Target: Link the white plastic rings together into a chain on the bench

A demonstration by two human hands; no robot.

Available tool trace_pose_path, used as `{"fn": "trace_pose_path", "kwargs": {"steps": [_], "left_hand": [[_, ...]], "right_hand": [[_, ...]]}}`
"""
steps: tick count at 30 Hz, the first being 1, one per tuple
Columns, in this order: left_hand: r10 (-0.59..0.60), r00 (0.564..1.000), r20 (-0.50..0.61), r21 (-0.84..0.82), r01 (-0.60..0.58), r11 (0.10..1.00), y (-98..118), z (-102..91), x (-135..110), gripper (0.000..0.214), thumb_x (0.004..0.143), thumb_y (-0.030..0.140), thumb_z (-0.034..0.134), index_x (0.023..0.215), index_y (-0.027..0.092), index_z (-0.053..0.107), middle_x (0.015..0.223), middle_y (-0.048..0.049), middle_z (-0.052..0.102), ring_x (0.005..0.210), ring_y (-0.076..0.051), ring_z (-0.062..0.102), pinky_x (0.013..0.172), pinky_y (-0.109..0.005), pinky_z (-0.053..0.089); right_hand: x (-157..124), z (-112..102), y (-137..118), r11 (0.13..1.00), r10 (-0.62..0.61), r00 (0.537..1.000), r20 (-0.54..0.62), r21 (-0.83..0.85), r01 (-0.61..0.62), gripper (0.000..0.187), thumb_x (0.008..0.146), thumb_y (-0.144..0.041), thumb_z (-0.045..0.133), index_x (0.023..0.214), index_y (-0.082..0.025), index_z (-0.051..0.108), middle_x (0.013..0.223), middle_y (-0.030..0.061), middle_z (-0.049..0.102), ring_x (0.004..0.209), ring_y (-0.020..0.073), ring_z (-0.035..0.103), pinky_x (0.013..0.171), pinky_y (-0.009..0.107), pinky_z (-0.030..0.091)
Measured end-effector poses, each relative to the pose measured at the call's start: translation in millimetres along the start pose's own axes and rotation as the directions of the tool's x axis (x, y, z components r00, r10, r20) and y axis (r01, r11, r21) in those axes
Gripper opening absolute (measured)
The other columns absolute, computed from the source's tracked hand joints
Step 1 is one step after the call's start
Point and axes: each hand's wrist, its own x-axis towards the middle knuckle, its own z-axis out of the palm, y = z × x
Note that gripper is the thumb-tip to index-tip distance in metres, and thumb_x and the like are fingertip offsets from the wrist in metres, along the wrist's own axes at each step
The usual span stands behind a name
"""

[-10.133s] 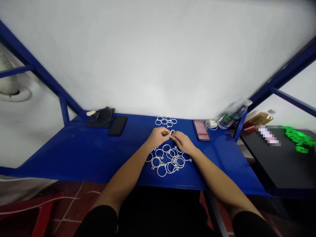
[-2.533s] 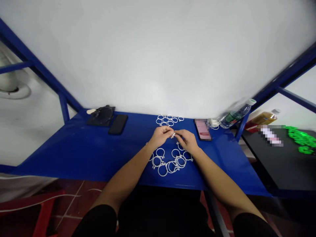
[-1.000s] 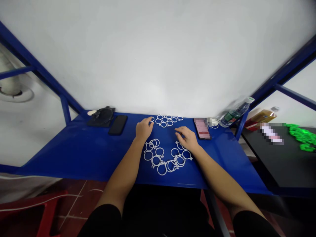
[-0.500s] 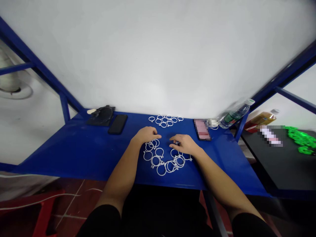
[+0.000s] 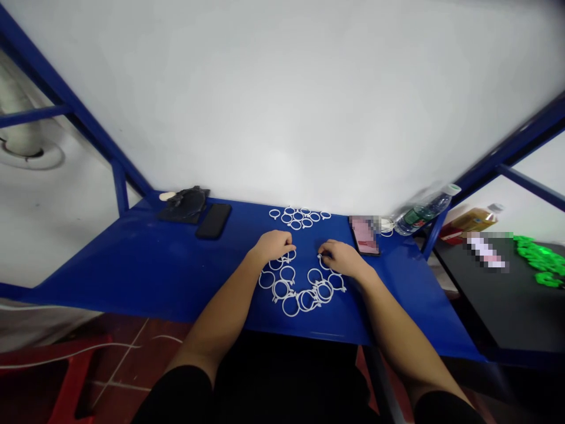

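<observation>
Several thin white plastic rings with small clasps lie in a U-shaped cluster [image 5: 291,315] on the blue table [image 5: 150,265], close in front of me. At the left end of the U, my left hand [image 5: 274,245] has its fingers curled together over a white ring [image 5: 295,255], partly hidden under the fingers. My right hand [image 5: 341,257] is at the other end, thumb and fingers pinched at the clasp of another white ring [image 5: 319,257]. Some rings in the cluster overlap one another.
A second group of white rings [image 5: 296,228] lies near the wall. Left of it are a black phone [image 5: 213,221] and a crumpled black bag [image 5: 188,203]. To the right are a lit phone [image 5: 365,237], a white cable [image 5: 386,227] and a plastic bottle [image 5: 424,213].
My left hand has moved slightly right and its fingers have closed in. My right hand has shifted right, its fingers now pinched at a ring. The view has shifted slightly.
</observation>
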Motion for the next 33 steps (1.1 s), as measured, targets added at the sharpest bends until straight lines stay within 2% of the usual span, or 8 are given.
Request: {"fn": "trace_pose_path", "kwargs": {"steps": [6, 10, 13, 17, 23, 27, 30, 33], "left_hand": [[0.135, 0.988, 0.081, -0.059, -0.131, 0.990, 20.8, 12.7, -1.2, 0.023, 0.093, 0.043, 0.069, 0.081, 0.024, 0.075, 0.080, -0.0025, 0.075, 0.074, -0.020, 0.068, 0.069, -0.030, 0.047], [0.242, 0.968, -0.064, -0.095, -0.247, 0.964, 26.7, 18.5, -0.7, 0.022, 0.101, 0.040, 0.061, 0.104, 0.024, 0.076, 0.103, -0.0040, 0.078, 0.095, -0.022, 0.071, 0.083, -0.032, 0.051], [0.307, 0.939, -0.155, -0.125, -0.327, 0.937, 31.2, 21.6, -1.7, 0.025, 0.105, 0.037, 0.054, 0.112, 0.024, 0.074, 0.112, -0.0046, 0.077, 0.102, -0.021, 0.071, 0.089, -0.033, 0.052], [0.332, 0.910, -0.248, -0.122, -0.369, 0.922, 34.6, 23.8, -2.7, 0.023, 0.105, 0.035, 0.056, 0.105, 0.022, 0.075, 0.102, -0.0047, 0.078, 0.092, -0.019, 0.071, 0.083, -0.032, 0.053], [0.319, 0.859, -0.401, -0.081, -0.380, 0.921, 29.7, 27.9, 2.0, 0.016, 0.100, 0.033, 0.067, 0.096, 0.020, 0.075, 0.093, -0.0030, 0.078, 0.086, -0.018, 0.072, 0.082, -0.031, 0.053], [0.362, 0.812, -0.458, -0.044, -0.428, 0.903, 29.0, 31.7, 3.3, 0.016, 0.101, 0.033, 0.065, 0.105, 0.020, 0.074, 0.098, -0.0036, 0.080, 0.088, -0.019, 0.074, 0.083, -0.032, 0.053], [0.417, 0.777, -0.471, -0.007, -0.476, 0.879, 29.8, 32.2, 2.6, 0.019, 0.104, 0.031, 0.059, 0.102, 0.020, 0.074, 0.099, -0.0040, 0.080, 0.089, -0.018, 0.074, 0.083, -0.033, 0.053], [0.435, 0.772, -0.463, 0.020, -0.482, 0.876, 30.1, 31.0, 1.8, 0.022, 0.105, 0.030, 0.057, 0.097, 0.019, 0.073, 0.093, -0.0042, 0.079, 0.086, -0.018, 0.073, 0.082, -0.033, 0.051]], "right_hand": [[8.5, 13.8, -9.8, 0.997, 0.061, 0.986, -0.153, 0.059, -0.052, 0.017, 0.090, -0.014, 0.062, 0.102, -0.023, 0.070, 0.096, 0.0042, 0.073, 0.082, 0.0189, 0.068, 0.072, 0.028, 0.050], [10.0, 19.4, -14.2, 0.982, 0.089, 0.947, -0.309, 0.186, -0.031, 0.015, 0.096, -0.021, 0.059, 0.109, -0.023, 0.067, 0.101, 0.0051, 0.073, 0.088, 0.0205, 0.069, 0.077, 0.031, 0.052], [9.0, 21.8, -15.2, 0.973, 0.076, 0.924, -0.376, 0.230, 0.014, 0.016, 0.099, -0.024, 0.057, 0.112, -0.023, 0.067, 0.102, 0.0059, 0.074, 0.086, 0.0209, 0.070, 0.076, 0.032, 0.054], [8.0, 22.4, -15.7, 0.966, 0.016, 0.895, -0.445, 0.239, 0.102, 0.014, 0.101, -0.025, 0.057, 0.109, -0.023, 0.068, 0.100, 0.0062, 0.075, 0.081, 0.0205, 0.071, 0.074, 0.034, 0.056], [9.1, 17.2, -16.3, 0.922, -0.165, 0.861, -0.481, 0.234, 0.308, 0.023, 0.105, -0.022, 0.052, 0.123, -0.026, 0.067, 0.118, 0.0083, 0.075, 0.110, 0.0227, 0.071, 0.095, 0.040, 0.058], [9.2, 14.4, -16.9, 0.928, -0.164, 0.848, -0.504, 0.214, 0.306, 0.018, 0.105, -0.024, 0.054, 0.115, -0.025, 0.069, 0.110, 0.0086, 0.075, 0.103, 0.0224, 0.071, 0.089, 0.039, 0.059], [8.4, 14.6, -18.8, 0.937, -0.153, 0.840, -0.520, 0.193, 0.290, 0.016, 0.106, -0.026, 0.054, 0.110, -0.024, 0.069, 0.104, 0.0081, 0.075, 0.098, 0.0218, 0.072, 0.085, 0.037, 0.059], [8.1, 17.3, -21.6, 0.946, -0.136, 0.836, -0.531, 0.182, 0.269, 0.015, 0.106, -0.027, 0.053, 0.107, -0.024, 0.068, 0.101, 0.0078, 0.075, 0.096, 0.0217, 0.072, 0.084, 0.036, 0.059]]}}
